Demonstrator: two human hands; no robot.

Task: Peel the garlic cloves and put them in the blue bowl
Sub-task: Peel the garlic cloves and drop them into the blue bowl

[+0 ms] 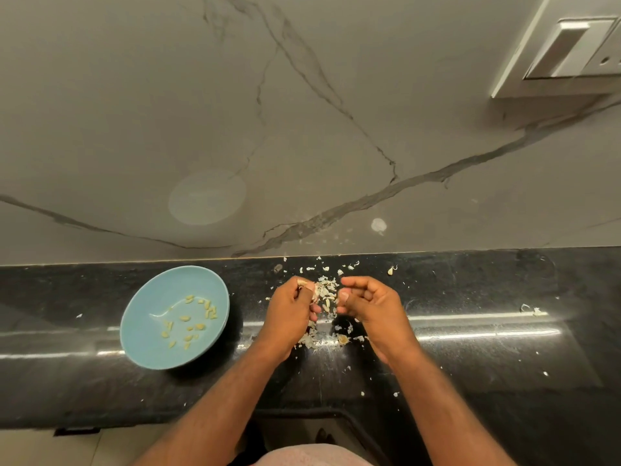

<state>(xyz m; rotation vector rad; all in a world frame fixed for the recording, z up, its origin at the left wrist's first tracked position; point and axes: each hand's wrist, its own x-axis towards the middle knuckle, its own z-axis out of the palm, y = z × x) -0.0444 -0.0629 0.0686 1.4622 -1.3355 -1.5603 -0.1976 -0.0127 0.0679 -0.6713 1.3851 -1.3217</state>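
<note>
Left grip (289, 311) pinching garlic clove (314, 292), right grip (369, 304) curled, contents unclear, blue bowl (144, 317) beside

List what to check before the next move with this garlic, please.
1. Grip of left hand on pale garlic clove: ok, pinched at the fingertips.
2. Clove fully peeled: cannot tell.
3. Whether right hand is free to peel: cannot tell, fingers curled.
4. Upright round light-blue bowl beside the left hand: ok.
5. Bowl free of papery peel scraps: ok, they lie on the black stone counter.
</note>
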